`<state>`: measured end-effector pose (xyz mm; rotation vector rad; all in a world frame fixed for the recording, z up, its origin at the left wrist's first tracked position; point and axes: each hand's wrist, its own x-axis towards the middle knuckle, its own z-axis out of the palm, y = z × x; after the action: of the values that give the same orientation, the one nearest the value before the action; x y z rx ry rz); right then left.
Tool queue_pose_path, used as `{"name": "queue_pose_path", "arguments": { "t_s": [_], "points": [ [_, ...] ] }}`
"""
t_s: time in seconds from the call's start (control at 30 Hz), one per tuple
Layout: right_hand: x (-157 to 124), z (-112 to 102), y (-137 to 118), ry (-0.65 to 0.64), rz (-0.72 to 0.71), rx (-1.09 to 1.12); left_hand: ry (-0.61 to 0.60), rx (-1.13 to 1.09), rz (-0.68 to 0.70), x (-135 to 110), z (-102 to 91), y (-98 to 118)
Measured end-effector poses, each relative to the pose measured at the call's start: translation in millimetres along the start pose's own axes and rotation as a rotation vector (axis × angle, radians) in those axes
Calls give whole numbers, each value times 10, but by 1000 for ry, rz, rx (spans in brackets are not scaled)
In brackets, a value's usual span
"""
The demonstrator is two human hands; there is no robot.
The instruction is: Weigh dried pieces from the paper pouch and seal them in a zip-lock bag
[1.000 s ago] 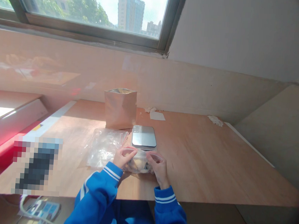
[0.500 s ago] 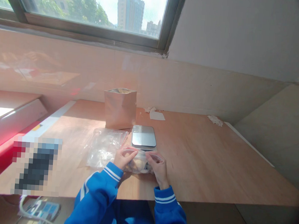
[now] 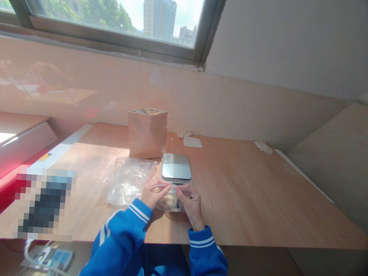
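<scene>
A clear zip bag (image 3: 170,203) with pale, rounded pieces and some dark ones inside is held up at its top edge, just in front of a kitchen scale (image 3: 176,167). My left hand (image 3: 155,193) pinches the left part of the bag's mouth between thumb and fingers. Close beside it, my right hand (image 3: 191,200) pinches the mouth from the right, thumbs nearly meeting. What the pieces are I cannot make out. The scale's steel plate bears nothing.
Flat clear plastic bags (image 3: 128,182) lie left of the scale. Behind them stands an open brown paper pouch (image 3: 147,134). A white paper piece (image 3: 193,142) and scraps (image 3: 263,147) lie along the back of the wooden table (image 3: 255,197). A pixelated dark object (image 3: 47,204) is at left.
My right hand has slid left along the bag's mouth, closer to my left hand. The left hand stays nearly in place, and the mouth is drawn closer together.
</scene>
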<state>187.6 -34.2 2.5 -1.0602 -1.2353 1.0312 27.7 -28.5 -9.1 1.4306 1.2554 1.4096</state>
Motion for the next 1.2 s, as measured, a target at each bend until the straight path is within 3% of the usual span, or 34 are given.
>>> {"name": "queue_pose_path", "arguments": {
  "t_s": [0.47,0.83,1.2],
  "points": [
    [-31,149,-30,52,-28,-30,-41,-35,82,18,34,-35],
    [-72,48,16,32,78,19,3,-94,-65,14,-24,37],
    [-49,113,-11,148,135,97,62,-221,-169,27,-3,28]
  ]
}}
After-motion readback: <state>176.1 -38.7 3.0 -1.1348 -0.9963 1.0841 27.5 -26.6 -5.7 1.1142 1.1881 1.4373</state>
